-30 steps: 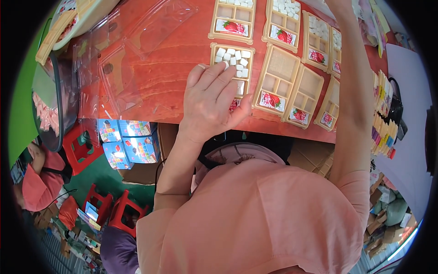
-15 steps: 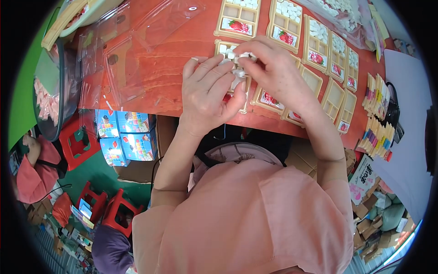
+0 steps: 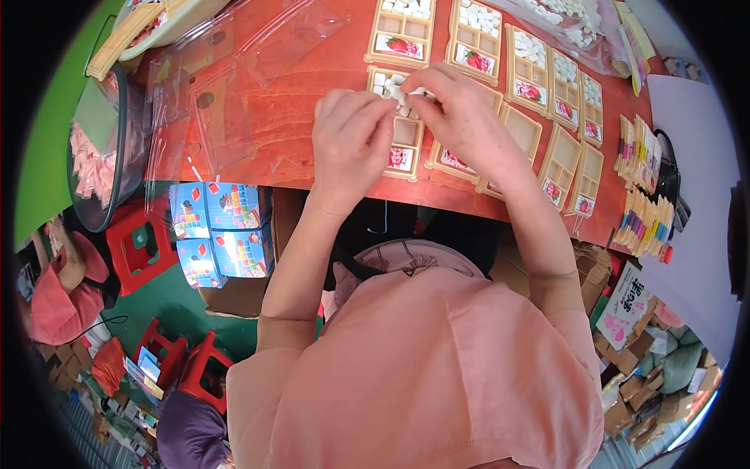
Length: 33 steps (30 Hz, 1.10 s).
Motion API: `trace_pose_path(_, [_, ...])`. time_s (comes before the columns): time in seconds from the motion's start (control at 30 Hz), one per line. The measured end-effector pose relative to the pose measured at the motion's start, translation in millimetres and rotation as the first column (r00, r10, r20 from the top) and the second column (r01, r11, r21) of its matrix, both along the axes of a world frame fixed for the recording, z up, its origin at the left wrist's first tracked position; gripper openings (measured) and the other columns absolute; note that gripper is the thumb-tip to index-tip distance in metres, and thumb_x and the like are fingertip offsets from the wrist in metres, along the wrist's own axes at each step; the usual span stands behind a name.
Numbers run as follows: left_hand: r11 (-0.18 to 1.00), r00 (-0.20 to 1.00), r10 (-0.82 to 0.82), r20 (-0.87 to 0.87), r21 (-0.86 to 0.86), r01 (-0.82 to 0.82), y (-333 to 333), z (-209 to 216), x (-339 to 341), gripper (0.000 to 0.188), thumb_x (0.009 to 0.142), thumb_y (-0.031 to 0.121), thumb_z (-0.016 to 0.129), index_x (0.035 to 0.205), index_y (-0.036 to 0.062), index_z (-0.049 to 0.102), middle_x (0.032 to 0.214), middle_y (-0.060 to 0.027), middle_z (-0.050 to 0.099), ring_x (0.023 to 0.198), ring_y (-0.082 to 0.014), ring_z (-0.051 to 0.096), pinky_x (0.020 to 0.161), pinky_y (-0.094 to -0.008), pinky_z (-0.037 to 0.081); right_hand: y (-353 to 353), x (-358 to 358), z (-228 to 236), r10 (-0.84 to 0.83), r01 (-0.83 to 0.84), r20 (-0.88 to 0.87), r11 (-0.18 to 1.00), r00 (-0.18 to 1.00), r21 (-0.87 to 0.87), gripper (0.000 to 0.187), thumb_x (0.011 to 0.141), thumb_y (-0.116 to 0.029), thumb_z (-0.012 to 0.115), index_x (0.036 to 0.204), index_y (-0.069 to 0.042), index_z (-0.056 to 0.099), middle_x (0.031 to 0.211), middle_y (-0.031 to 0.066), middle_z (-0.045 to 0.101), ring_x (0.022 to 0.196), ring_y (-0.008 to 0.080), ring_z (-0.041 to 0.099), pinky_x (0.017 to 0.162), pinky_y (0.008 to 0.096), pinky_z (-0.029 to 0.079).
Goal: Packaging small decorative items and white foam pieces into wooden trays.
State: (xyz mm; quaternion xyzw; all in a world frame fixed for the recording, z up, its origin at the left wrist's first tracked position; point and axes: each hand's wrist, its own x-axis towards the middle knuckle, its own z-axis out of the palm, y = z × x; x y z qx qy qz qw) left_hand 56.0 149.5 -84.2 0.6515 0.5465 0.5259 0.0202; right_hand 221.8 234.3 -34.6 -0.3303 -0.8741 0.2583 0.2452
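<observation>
A beige compartment tray (image 3: 405, 175) stands near the table's front edge. Small white blocks (image 3: 388, 81) fill its far compartment, and a strawberry-printed packet (image 3: 400, 159) lies in the near one. My left hand (image 3: 348, 144) is over the tray's left side, its fingertips drawn together in a pinch at the blocks; whatever they hold is hidden. From the right, my right hand (image 3: 462, 117) reaches over the same compartment. Its thumb and forefinger are closed, with white showing between them. The two sets of fingertips nearly meet above the blocks.
More beige trays (image 3: 525, 117) with white blocks or packets stand in rows to the right. A clear plastic bag (image 3: 574, 35) of blocks lies behind them. Clear plastic packaging (image 3: 226, 102) spreads at left, above blue printed boxes (image 3: 223, 234). Bundled coloured sticks (image 3: 642, 230) sit far right.
My left hand has gone from spread fingers over the tray to a pinch, uncovering the tray's near compartments and packet. My right hand stays at the blocks. The whole view has shifted slightly.
</observation>
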Motion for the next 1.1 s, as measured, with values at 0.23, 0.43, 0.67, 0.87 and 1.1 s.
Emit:
trace_pose_path(0.23, [0.976, 0.839, 0.164, 0.518, -0.210, -0.062, 5.8, 14.1, 4.1, 0.016, 0.083, -0.003, 0.075, 0.099, 0.0014, 0.073, 0.092, -0.0096, 0.070, 0.086, -0.0227, 0.065, 0.074, -0.0343, 0.054, -2.0, -1.1, 11.0, -0.134, 0.119, -0.040, 0.956, 0.990, -0.269, 0.015, 0.093, -0.009, 0.068, 0.107, -0.003, 0.067, 0.097, 0.0135, 0.066, 0.082, 0.0285, 0.065, 0.072, 0.0361, 0.052])
trace_pose_path(0.43, [0.958, 0.975, 0.121, 0.185, -0.281, -0.065, 18.9, 4.8, 3.2, 0.010, 0.084, 0.002, 0.076, 0.094, -0.0006, 0.074, 0.098, -0.0106, 0.069, 0.091, -0.0255, 0.065, 0.078, -0.0338, 0.054, -13.6, -6.3, -4.8, -0.102, 0.102, 0.014, 0.995, 0.995, 0.015, 0.015, 0.093, -0.009, 0.069, 0.107, -0.003, 0.067, 0.098, 0.0153, 0.066, 0.081, 0.0304, 0.065, 0.073, 0.0379, 0.052])
trace_pose_path(0.67, [0.997, 0.999, 0.010, 0.034, -0.082, -0.007, 2.4, 5.8, -0.9, 0.016, 0.089, 0.005, 0.071, 0.104, -0.0017, 0.073, 0.117, -0.0161, 0.069, 0.107, -0.0333, 0.063, 0.092, -0.0424, 0.053, -11.4, 14.4, 6.2, -0.201, 0.195, -0.054, 0.976, 0.978, -0.101, 0.017, 0.095, -0.011, 0.070, 0.108, -0.002, 0.067, 0.092, 0.0129, 0.068, 0.074, 0.0216, 0.064, 0.069, 0.0341, 0.052])
trace_pose_path(0.87, [0.973, 0.909, -0.120, -0.398, -0.230, 0.028, -14.5, 10.8, 11.4, 0.028, 0.094, 0.018, 0.070, 0.112, -0.0035, 0.071, 0.132, -0.0195, 0.064, 0.132, -0.0378, 0.054, 0.113, -0.0516, 0.040, -19.9, 38.2, 9.4, -0.325, 0.301, -0.053, 0.917, 0.944, -0.261, 0.019, 0.097, -0.014, 0.069, 0.111, -0.002, 0.068, 0.089, 0.0069, 0.068, 0.072, 0.0114, 0.059, 0.066, 0.0285, 0.049])
trace_pose_path(1.1, [0.975, 0.922, -0.093, -0.376, -0.223, 0.008, -19.6, 14.4, 15.2, 0.043, 0.092, 0.022, 0.072, 0.128, 0.0012, 0.062, 0.148, -0.0172, 0.053, 0.139, -0.0353, 0.048, 0.117, -0.0556, 0.031, -29.9, 48.3, 7.8, -0.340, 0.311, -0.058, 0.908, 0.939, -0.280, 0.020, 0.097, -0.015, 0.069, 0.112, -0.002, 0.068, 0.088, 0.0048, 0.067, 0.076, 0.0101, 0.059, 0.068, 0.0273, 0.050])
